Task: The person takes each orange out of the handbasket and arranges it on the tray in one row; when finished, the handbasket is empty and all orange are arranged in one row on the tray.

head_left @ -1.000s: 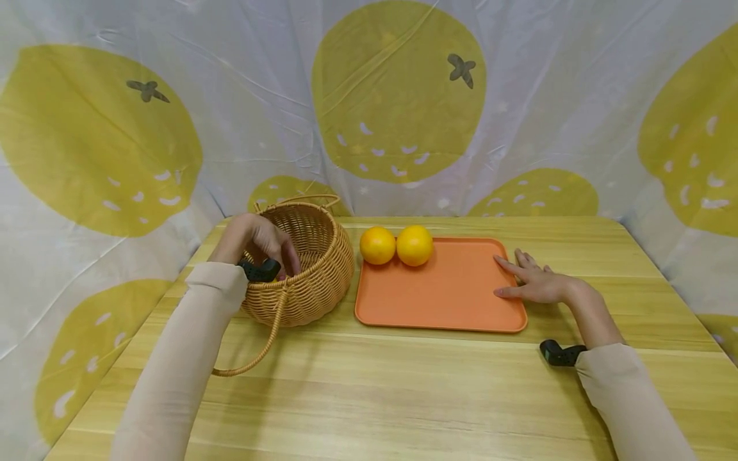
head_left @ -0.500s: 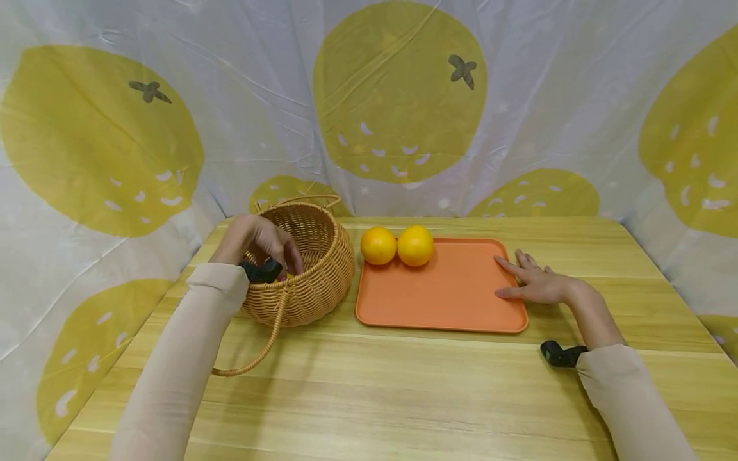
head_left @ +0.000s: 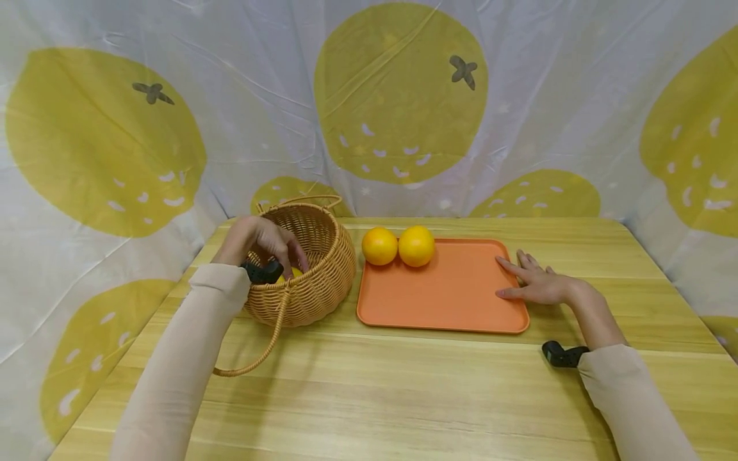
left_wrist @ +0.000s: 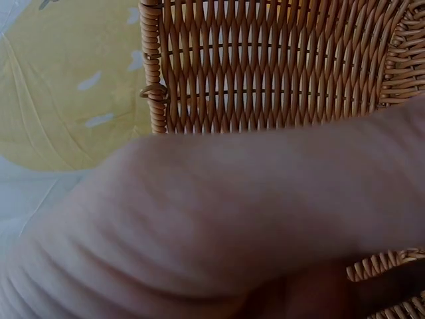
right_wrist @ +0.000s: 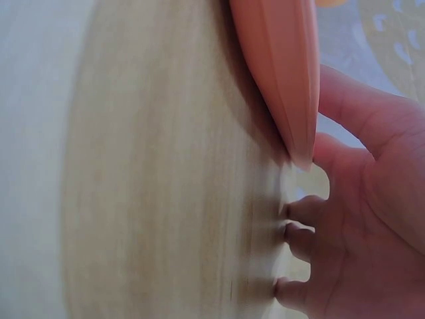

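My left hand (head_left: 275,243) reaches down over the near rim of a wicker basket (head_left: 323,282). Its fingers curl round an orange (head_left: 296,272) inside, of which only a small yellow patch shows past the fingers. In the left wrist view the hand itself covers the fruit, and the woven wall (left_wrist: 265,66) fills the background. My right hand (head_left: 539,285) lies with spread, straight fingers at the right edge of an orange tray (head_left: 444,294); thumb and index finger overlap the rim, the other fingertips touch the table. Two more oranges (head_left: 380,246) sit side by side at the tray's far left corner.
One basket handle (head_left: 268,352) hangs down toward the table in front; the other (head_left: 314,197) leans back behind the opening. The wooden table (head_left: 403,397) ends at a curtain (head_left: 530,96) printed with big yellow fruits.
My left fingers have shifted slightly to the right inside the basket, and more of the orange there shows. The right hand, the tray and the two oranges on it stay put.
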The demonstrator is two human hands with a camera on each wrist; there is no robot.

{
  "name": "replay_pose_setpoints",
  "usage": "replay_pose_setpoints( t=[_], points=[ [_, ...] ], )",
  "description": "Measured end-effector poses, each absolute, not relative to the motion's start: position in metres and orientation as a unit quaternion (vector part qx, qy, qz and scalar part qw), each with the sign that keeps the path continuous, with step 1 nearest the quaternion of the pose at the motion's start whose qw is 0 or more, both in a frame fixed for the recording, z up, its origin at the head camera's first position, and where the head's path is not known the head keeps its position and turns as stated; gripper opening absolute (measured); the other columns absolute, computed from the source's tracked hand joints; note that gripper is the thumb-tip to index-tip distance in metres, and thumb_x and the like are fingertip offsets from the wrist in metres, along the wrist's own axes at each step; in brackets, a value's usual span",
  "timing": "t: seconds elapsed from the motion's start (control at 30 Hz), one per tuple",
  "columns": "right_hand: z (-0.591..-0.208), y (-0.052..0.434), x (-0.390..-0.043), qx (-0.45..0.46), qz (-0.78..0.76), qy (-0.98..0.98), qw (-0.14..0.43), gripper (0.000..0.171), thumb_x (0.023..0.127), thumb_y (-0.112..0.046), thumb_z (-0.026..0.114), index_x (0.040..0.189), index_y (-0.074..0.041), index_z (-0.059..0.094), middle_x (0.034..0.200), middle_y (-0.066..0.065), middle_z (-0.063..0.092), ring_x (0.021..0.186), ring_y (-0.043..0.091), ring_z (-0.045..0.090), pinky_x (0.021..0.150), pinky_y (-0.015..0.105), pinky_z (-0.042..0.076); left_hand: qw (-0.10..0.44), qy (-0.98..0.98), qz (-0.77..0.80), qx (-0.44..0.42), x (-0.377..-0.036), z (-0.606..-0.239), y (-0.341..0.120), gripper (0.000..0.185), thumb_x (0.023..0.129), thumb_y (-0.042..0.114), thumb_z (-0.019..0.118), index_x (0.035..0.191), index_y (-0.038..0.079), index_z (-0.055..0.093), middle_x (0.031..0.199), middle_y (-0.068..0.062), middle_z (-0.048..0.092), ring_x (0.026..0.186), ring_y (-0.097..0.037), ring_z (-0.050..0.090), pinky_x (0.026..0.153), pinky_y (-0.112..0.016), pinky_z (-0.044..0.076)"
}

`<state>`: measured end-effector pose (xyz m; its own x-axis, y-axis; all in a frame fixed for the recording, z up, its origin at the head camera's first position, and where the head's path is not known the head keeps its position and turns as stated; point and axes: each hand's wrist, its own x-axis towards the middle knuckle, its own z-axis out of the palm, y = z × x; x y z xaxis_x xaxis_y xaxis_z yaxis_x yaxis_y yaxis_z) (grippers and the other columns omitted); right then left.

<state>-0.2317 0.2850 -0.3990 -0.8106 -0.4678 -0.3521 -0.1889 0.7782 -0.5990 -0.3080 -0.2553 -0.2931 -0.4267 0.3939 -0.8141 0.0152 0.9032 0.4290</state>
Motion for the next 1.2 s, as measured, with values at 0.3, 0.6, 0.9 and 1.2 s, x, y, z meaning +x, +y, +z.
replay_pose_setpoints(
  t=[0.3,0.6,0.9,1.2],
  points=[
    [-0.4,0.286,-0.232,-0.181,-0.288,0.907,0.248,0.1,0.099,-0.052,0.063,0.165,-0.001,0.007,0.164,0.037,-0.022,0.151,0.056,-0.023,0.114,0.077,-0.014,0.509,0.825,0.196,0.148,-0.313,-0.292,-0.255,0.038,0.097,0.022,0.071,0.134,0.016,0.066,0.164,-0.014,0.039,0.151,-0.036,0.033,0.111,-0.048,0.044],
    [-0.398,0.283,-0.231,-0.178,-0.277,0.91,0.252,0.098,0.1,-0.049,0.063,0.165,-0.001,0.008,0.164,0.037,-0.02,0.151,0.057,-0.021,0.115,0.076,-0.013,0.51,0.821,0.207,0.152,-0.313,-0.289,-0.258,0.042,0.098,0.019,0.07,0.139,0.012,0.063,0.17,-0.018,0.025,0.157,-0.04,0.022,0.114,-0.047,0.043],
    [-0.404,0.289,-0.233,-0.19,-0.29,0.907,0.24,0.099,0.099,-0.051,0.063,0.166,-0.003,0.007,0.164,0.036,-0.022,0.151,0.056,-0.024,0.114,0.076,-0.016,0.4,0.863,0.228,0.206,-0.306,-0.265,-0.255,0.052,0.097,0.018,0.071,0.146,0.009,0.057,0.142,-0.018,0.051,0.122,-0.026,0.049,0.094,-0.035,0.052],
    [-0.401,0.287,-0.234,-0.18,-0.285,0.908,0.249,0.099,0.099,-0.05,0.063,0.166,-0.002,0.007,0.165,0.037,-0.021,0.151,0.056,-0.022,0.115,0.076,-0.015,0.308,0.885,0.234,0.261,-0.295,-0.241,-0.254,0.045,0.098,0.019,0.072,0.139,0.007,0.06,0.152,-0.013,0.05,0.136,-0.031,0.046,0.107,-0.045,0.042]
  ],
)
